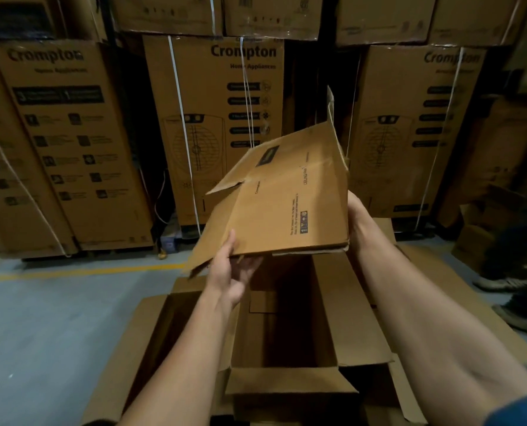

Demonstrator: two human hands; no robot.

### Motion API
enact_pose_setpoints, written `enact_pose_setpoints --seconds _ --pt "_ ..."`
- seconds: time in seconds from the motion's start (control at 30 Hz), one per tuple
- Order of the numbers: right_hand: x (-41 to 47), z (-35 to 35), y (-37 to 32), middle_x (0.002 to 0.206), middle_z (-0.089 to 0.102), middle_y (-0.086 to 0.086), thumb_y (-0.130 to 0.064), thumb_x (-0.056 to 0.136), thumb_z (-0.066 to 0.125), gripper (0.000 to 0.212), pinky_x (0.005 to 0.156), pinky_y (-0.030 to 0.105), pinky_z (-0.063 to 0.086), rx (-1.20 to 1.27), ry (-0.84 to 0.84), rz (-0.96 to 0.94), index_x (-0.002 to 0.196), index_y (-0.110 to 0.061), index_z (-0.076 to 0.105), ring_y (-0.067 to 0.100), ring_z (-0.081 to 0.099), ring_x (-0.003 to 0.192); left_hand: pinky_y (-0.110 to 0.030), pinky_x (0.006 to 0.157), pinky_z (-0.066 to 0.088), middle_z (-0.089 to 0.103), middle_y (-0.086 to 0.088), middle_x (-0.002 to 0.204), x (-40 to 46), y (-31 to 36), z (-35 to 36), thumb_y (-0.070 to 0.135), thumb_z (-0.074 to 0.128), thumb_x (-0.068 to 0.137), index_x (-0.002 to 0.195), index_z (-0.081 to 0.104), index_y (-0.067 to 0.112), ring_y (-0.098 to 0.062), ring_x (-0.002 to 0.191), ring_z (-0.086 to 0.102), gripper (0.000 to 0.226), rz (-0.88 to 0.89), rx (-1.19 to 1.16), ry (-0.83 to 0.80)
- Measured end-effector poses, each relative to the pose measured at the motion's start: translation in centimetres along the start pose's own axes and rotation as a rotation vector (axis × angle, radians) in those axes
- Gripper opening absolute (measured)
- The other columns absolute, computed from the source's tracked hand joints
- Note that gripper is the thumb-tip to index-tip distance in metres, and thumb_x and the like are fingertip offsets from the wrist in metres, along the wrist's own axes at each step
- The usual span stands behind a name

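at the upper left of the frame, tall strapped crompton cartons (68, 142) stand on the grey floor (41, 318) behind a yellow line (71, 273). left of centre, the left hand (233, 272) pinches the near edge of a flattened carton (286, 198), thumb on top, fingers beneath. it hangs tilted at the centre, above an open carton (326, 309) on the floor. the right hand (359, 222) grips its right edge, fingers hidden behind. at the right edge, a person's shoes (501, 284).

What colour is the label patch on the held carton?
Black patch on the brown carton; head view.
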State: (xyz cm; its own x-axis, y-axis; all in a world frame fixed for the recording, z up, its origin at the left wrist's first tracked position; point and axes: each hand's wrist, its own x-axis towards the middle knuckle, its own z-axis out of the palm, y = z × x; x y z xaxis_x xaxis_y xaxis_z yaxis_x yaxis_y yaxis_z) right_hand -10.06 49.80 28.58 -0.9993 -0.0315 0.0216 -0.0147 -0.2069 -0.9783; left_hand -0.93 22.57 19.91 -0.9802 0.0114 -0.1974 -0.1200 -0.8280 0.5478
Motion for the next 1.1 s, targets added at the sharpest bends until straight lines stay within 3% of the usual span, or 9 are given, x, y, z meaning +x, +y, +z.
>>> enact_pose_setpoints --seconds 0.1,0.3,0.37,0.4,0.47,0.6,0.83,1.0,1.1 --pt "-1.9 0.2 0.7 0.094 0.077 0.006 -0.024 0.101 0.066 0.013 0.081 0.045 0.063 0.055 0.012 0.036 0.113 -0.020 0.067 0.023 0.077 0.081 -0.056 0.098 0.059 0.074 -0.022 0.118 0.2 0.0 2.3 0.017 0.071 0.100 0.136 0.058 0.007 -0.039 0.106 0.073 0.039 0.078 -0.107 0.102" --pt "-2.4 -0.1 1.8 0.078 0.079 0.004 -0.024 0.110 0.053 0.018 0.061 0.030 0.063 0.076 -0.030 0.031 0.104 -0.009 0.062 0.019 0.078 0.071 -0.044 0.078 0.063 0.072 -0.019 0.115 1.0 0.1 2.5 0.004 0.059 0.104 0.132 0.061 0.001 -0.034 0.104 0.071 0.029 0.140 -0.079 0.126" --pt "-4.0 0.8 2.5 0.106 0.074 0.033 -0.040 0.116 0.025 0.046 0.094 0.032 0.060 -0.135 0.043 -0.154 0.127 -0.001 0.048 0.040 0.072 0.112 -0.042 0.073 0.065 0.074 -0.019 0.116 1.2 0.0 2.7 0.005 0.061 0.103 0.129 0.063 0.003 -0.034 0.103 0.073 0.026 0.171 -0.078 0.129" --pt "-4.2 -0.3 2.7 0.124 0.061 0.043 -0.049 0.114 0.018 0.058 0.109 0.037 0.051 0.216 0.041 -0.122 0.139 0.002 0.033 0.049 0.058 0.130 -0.041 0.071 0.065 0.074 -0.018 0.114 1.4 0.1 2.7 0.005 0.061 0.103 0.127 0.064 0.003 -0.033 0.102 0.073 0.024 0.183 -0.070 0.132" --pt "-3.0 -1.8 4.5 0.112 0.075 0.024 -0.040 0.115 0.035 0.048 0.088 0.037 0.062 0.186 0.279 0.065 0.122 0.005 0.050 0.038 0.073 0.110 -0.041 0.073 0.065 0.075 -0.015 0.111 1.7 0.3 2.6 0.005 0.060 0.103 0.121 0.066 0.004 -0.030 0.099 0.073 0.019 0.202 -0.047 0.133" --pt "-2.5 -1.8 5.0 0.094 0.078 0.007 -0.039 0.107 0.058 0.029 0.059 0.037 0.062 0.412 0.235 0.253 0.093 -0.017 0.070 0.028 0.076 0.074 -0.036 0.072 0.064 0.075 -0.015 0.118 2.5 0.8 2.3 0.005 0.063 0.102 0.125 0.067 0.002 -0.029 0.105 0.073 0.024 0.241 0.029 0.162" --pt "-7.2 -1.9 4.8 0.092 0.074 0.017 -0.029 0.110 0.050 0.033 0.051 0.031 0.060 -0.394 -0.048 0.578 0.111 -0.002 0.069 0.023 0.073 0.062 -0.040 0.076 0.065 0.072 -0.017 0.128 3.7 2.0 1.2 0.006 0.062 0.103 0.133 0.064 0.003 -0.032 0.114 0.071 0.031 0.287 0.077 0.185" --pt "-10.1 -1.9 4.4 0.144 0.058 0.031 -0.027 0.112 0.042 0.050 0.098 0.048 0.061 -0.112 -0.632 0.693 0.155 -0.001 0.042 0.046 0.067 0.122 -0.038 0.074 0.065 0.070 -0.018 0.131 3.9 2.8 0.3 0.008 0.064 0.101 0.142 0.059 0.005 -0.033 0.116 0.070 0.041 0.319 0.060 0.219" --pt "-9.6 0.9 7.8 0.158 0.039 0.035 -0.042 0.097 0.075 0.085 0.110 0.065 0.047 0.363 -0.376 0.653 0.162 -0.035 0.021 0.061 0.058 0.127 -0.037 0.073 0.064 0.071 -0.017 0.129 4.0 2.5 0.4 0.008 0.064 0.102 0.137 0.061 0.005 -0.032 0.113 0.071 0.036 0.314 0.077 0.208"
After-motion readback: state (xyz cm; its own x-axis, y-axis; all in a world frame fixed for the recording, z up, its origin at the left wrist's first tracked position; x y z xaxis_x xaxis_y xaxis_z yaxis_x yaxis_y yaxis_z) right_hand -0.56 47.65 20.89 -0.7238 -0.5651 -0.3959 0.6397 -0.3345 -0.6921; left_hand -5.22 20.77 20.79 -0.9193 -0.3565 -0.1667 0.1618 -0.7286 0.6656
